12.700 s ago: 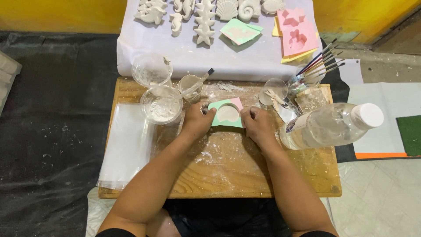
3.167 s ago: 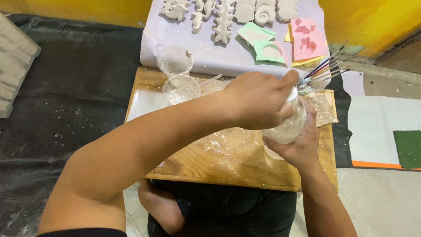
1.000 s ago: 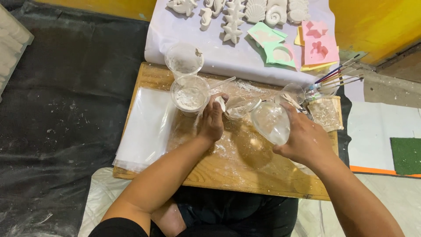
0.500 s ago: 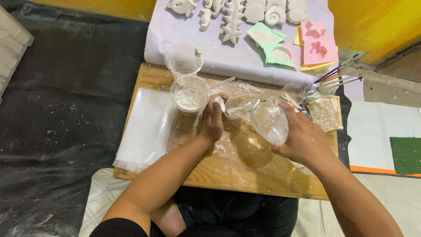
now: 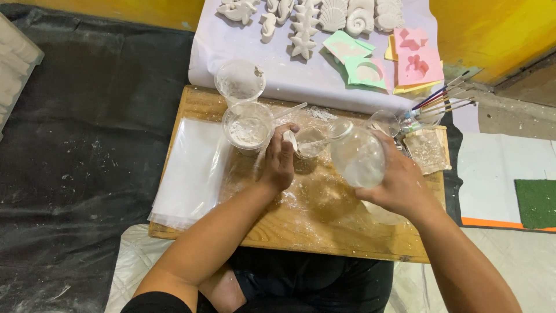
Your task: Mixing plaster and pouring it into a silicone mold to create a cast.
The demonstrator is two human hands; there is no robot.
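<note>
The row of white plaster shell and seahorse casts (image 5: 324,14) at the upper middle is cut off by the top edge. The right hand (image 5: 399,182) hides the base of the clear plastic bottle (image 5: 356,156). The left hand's (image 5: 279,159) palm hides its grip on the small clear cup (image 5: 310,142).

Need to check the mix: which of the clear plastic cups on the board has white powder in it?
The cup just left of the left hand holds white powder. The cup behind it at the board's far edge looks nearly empty.
</note>
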